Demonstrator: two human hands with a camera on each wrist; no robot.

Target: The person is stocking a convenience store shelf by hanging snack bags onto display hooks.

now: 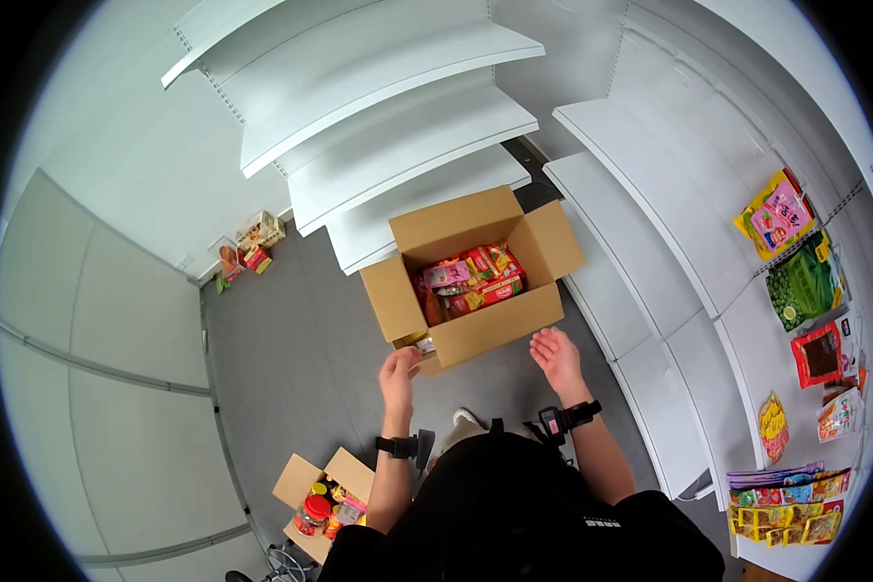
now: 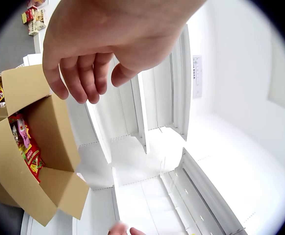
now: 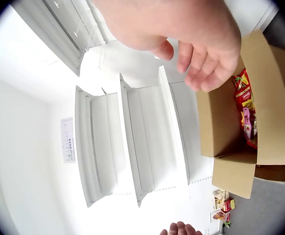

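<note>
Open cardboard box (image 1: 500,325) on the grey floor (image 1: 291,378), at the foot of bare white shelves (image 1: 398,126), all four flaps folded outward. It is filled with snack packets (image 1: 470,276), mostly red, yellow and pink, lying loosely on one another.

Left hand (image 1: 399,373) at the box's near left corner, close to the flap there; contact cannot be told from the head view. In the left wrist view the fingers (image 2: 78,78) hang loosely curled with nothing in them, the box (image 2: 44,122) and its packets (image 2: 27,147) below and to one side.

Right hand (image 1: 556,354) just off the box's near right corner, apart from the cardboard. Its fingers (image 3: 206,68) are relaxed, slightly bent and close together, holding nothing; the box (image 3: 270,98) lies beyond the fingertips.

Small carton (image 1: 296,480) on the floor beside the person's left arm, holding a red-lidded jar (image 1: 312,512) and other goods. Bagged snacks (image 1: 805,281) lie on the right-hand shelving
</note>
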